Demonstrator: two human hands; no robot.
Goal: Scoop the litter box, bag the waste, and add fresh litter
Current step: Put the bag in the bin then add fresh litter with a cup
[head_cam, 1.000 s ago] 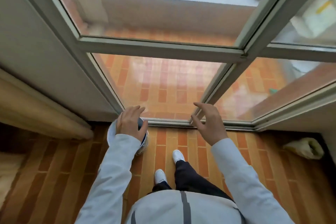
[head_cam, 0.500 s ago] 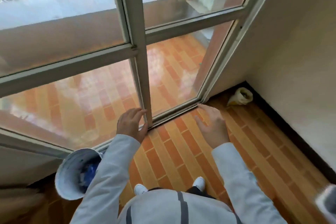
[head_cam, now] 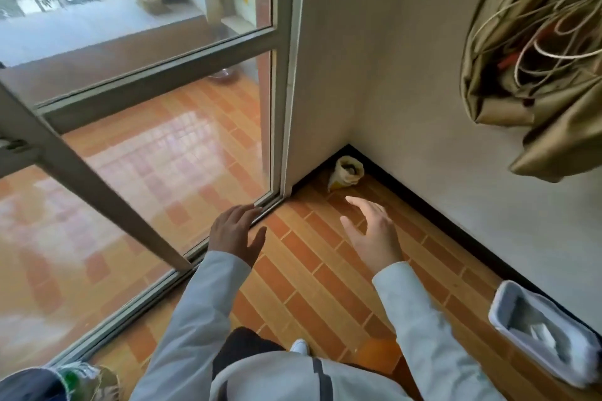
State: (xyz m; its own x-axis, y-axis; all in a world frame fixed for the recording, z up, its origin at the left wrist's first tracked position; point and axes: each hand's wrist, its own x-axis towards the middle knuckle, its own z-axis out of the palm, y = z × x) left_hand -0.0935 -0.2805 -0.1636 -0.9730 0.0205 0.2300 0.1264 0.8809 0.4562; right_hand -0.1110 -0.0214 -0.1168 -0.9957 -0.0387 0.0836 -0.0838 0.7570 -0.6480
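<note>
Both your left hand [head_cam: 236,231] and right hand [head_cam: 374,231] are hovering spread and empty; nothing seemingly scooped, yellowish rolled-down bag [head_cam: 346,172] waiting in the corner.

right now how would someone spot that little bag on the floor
Find the corner where the sliding glass door frame meets the grey wall. On the tiles there sits a small yellow-and-white bag, top rolled open, the only thing in that corner.

Your white bin [head_cam: 540,332] at lower right is motion-blurred; contents unreadable. Bucket [head_cam: 58,381] at bottom left is cut by the edge. Small bag [head_cam: 347,172] in the corner: contents too small to tell.
</note>
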